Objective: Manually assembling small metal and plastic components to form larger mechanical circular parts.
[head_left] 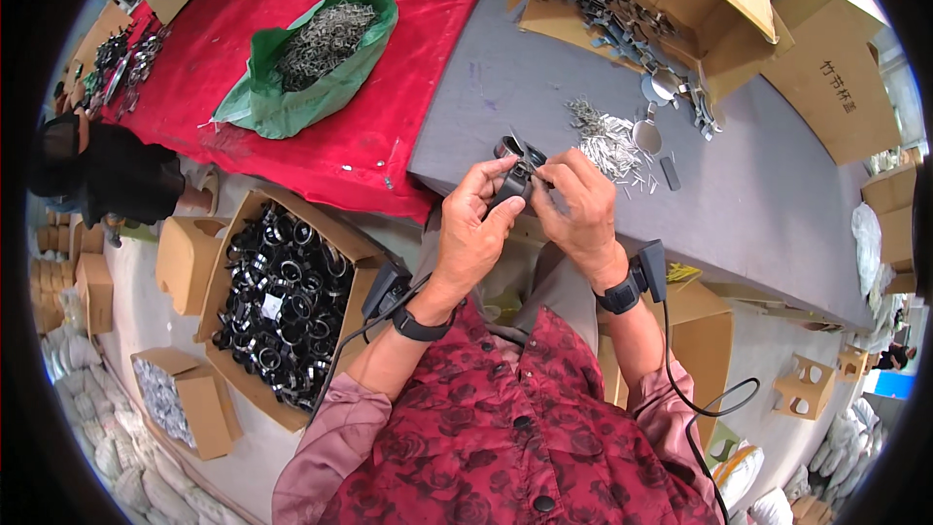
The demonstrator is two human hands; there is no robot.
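My left hand (473,224) is closed around a black plastic part with a ring-shaped end (515,190), held just over the near edge of the grey table. The fingers of my right hand (580,206) are pinched together against the part's right side. Whatever sits between those fingertips is too small to make out. Beyond my right hand lies a heap of short silvery pins (610,148). Next to the heap are a round metal flap (646,136) and a small dark bar (671,173).
A cardboard box (724,15) on the grey table (758,194) spills metal flaps. On the red cloth (428,0), a green bag (262,87) holds wire clips. Black ring parts fill a carton (364,297) at lower left. Another person (126,165) is at far left.
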